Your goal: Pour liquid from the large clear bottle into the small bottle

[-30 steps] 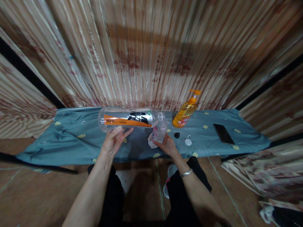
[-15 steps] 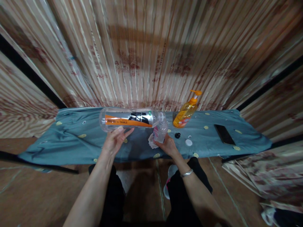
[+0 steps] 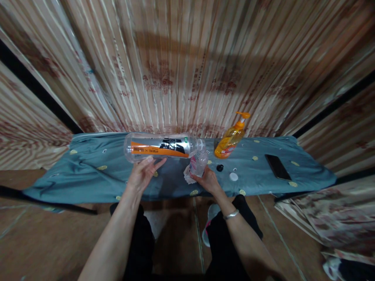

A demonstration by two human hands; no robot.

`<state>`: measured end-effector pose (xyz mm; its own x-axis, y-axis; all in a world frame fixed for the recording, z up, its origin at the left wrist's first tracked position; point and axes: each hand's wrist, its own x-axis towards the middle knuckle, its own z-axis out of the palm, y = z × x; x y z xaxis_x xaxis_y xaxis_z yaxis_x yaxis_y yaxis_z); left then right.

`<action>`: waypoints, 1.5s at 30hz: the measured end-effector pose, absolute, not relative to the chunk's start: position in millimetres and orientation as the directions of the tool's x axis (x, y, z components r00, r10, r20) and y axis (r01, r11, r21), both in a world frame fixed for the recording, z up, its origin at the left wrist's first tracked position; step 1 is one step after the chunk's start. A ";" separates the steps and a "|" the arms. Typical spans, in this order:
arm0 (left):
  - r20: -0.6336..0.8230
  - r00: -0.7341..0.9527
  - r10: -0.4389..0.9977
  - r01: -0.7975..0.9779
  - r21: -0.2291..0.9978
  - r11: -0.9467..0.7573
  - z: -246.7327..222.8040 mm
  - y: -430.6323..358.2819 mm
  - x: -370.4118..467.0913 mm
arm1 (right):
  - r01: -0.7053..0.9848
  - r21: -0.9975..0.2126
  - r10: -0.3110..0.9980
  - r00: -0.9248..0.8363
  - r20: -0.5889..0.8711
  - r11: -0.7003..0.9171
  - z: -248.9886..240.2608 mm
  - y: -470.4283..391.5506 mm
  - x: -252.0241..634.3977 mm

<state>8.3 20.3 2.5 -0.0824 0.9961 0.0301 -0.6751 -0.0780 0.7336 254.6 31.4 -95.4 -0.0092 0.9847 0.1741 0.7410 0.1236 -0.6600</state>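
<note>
A large clear plastic bottle (image 3: pixel 146 148) with an orange, silver and black label lies level above the cloth, its neck pointing right. My left hand (image 3: pixel 143 171) holds it from below, the far fingers hidden behind it. At its mouth stands a smaller clear bottle (image 3: pixel 199 162) with pink marks, slightly tilted, the two mouths meeting. My right hand (image 3: pixel 208 179) is closed around the lower part of this small bottle. Beside its base a crumpled whitish tissue (image 3: pixel 188 177) rests on the cloth. A black cap (image 3: pixel 219 168) and a white cap (image 3: pixel 233 176) lie right of my right hand.
An orange pump bottle (image 3: pixel 230 140) with yellow liquid stands toward the back. A black phone (image 3: pixel 277 167) lies at the right on the blue-green cloth (image 3: pixel 88 175). Striped curtains (image 3: pixel 175 78) hang behind, and dark poles (image 3: pixel 38 86) slant at both sides.
</note>
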 end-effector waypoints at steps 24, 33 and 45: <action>0.018 -0.079 0.997 -0.661 0.747 -0.066 4.5 20.4 8.9 | 0.739 -0.667 0.987 0.021 0.158 0.091 -96.7 30.9 253.4; 0.006 -0.097 0.995 -0.672 0.737 -0.069 2.3 21.0 8.1 | 0.724 -0.685 0.988 0.034 0.150 0.079 -96.7 30.7 253.0; 0.017 -0.080 0.997 -0.668 0.741 -0.066 4.8 20.9 9.0 | 0.745 -0.664 0.989 0.038 0.143 0.067 -96.4 31.1 253.1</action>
